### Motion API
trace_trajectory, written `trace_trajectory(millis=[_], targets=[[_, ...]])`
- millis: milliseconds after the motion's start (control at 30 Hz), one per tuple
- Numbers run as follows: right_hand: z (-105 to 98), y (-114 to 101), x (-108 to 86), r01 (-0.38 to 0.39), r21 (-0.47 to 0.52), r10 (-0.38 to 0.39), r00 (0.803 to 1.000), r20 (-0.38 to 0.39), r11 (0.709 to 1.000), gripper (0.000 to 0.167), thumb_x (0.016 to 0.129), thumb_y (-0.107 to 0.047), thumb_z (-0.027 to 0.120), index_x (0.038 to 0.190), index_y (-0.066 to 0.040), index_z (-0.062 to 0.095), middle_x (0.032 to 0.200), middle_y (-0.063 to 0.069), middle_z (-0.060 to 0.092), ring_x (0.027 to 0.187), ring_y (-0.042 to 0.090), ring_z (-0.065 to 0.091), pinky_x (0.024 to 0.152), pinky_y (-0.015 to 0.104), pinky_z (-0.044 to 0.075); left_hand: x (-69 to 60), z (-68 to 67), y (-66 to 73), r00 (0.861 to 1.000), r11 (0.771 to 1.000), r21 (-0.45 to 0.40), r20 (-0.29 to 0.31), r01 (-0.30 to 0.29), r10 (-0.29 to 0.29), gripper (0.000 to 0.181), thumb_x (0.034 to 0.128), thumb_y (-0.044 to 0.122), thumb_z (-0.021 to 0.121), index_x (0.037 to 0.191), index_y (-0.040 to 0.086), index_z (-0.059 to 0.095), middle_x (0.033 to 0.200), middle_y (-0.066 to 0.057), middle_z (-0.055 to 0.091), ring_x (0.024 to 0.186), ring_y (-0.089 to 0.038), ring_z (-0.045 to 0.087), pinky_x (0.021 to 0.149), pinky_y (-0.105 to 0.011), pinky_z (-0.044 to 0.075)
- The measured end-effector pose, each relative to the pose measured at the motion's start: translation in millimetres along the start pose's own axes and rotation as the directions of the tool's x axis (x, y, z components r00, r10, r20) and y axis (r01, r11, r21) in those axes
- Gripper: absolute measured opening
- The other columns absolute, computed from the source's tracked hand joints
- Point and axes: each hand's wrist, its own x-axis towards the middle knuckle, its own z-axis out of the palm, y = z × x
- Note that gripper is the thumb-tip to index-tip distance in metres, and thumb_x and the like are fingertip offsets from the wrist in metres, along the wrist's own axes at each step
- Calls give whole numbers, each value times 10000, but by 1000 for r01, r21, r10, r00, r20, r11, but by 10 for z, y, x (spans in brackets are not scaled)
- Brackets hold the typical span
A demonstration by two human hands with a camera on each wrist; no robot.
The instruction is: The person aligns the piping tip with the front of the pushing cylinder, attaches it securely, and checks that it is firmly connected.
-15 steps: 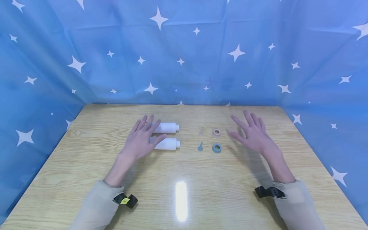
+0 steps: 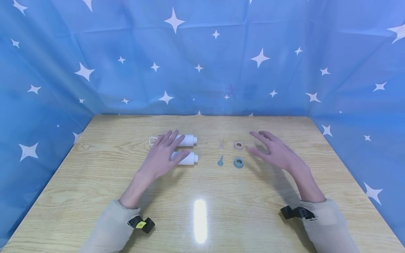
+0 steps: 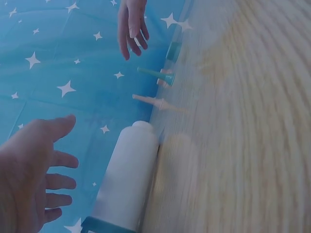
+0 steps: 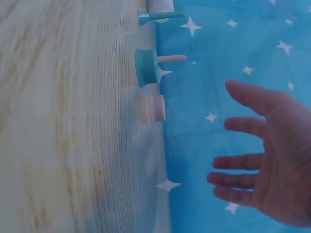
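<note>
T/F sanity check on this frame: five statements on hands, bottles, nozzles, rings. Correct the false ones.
1. The left hand and the right hand both hold nothing. True.
2. The two white bottles lie on their sides. True.
3. The bottles' narrow ends face the person's left. False: they face the person's right.
4. The teal nozzle and pink nozzle stand upright, between the bottles and the teal ring and pink ring. True.
5. The teal ring is farther from the person than the pink ring. False: the teal ring is nearer.
</note>
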Motion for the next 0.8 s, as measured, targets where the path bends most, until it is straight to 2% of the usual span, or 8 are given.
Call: trace_trajectory(millis=[167,300,533,800], targets=[[33,-32,-7,5,54,-7,999,36,999,710,1004,-547,541,1575,-169,354,1528,248,369,1290,473,484,977,684,420,6,35,70,999,999,-17,-21,-41,41,679,1032,572,427,1521,102,453,1591,-163,350,1483,-369,278,1212,-525,164],[58,-68,-10,41,105,-49,997,67,994,664,1008,-478,582,1543,-125,404,1494,227,422,1224,403,561,937,599,489,16,61,138,998,997,-38,-30,-63,62,654,1033,554,445,1505,103,479,1575,-155,381,1462,-371,325,1200,-572,164],[116,-109,14,129,178,-146,985,87,976,579,1008,-346,636,1498,-89,467,1457,196,482,1149,387,603,911,560,518,27,106,255,995,991,-102,-34,-92,89,621,1035,525,468,1486,100,503,1560,-146,410,1443,-363,362,1188,-541,230],[188,-133,48,162,211,-191,974,122,964,573,1005,-345,641,1492,-84,489,1487,142,490,1088,305,635,890,497,531,23,200,356,994,978,-177,-18,-108,106,614,1038,515,477,1481,92,505,1549,-157,429,1425,-371,388,1163,-541,286]])
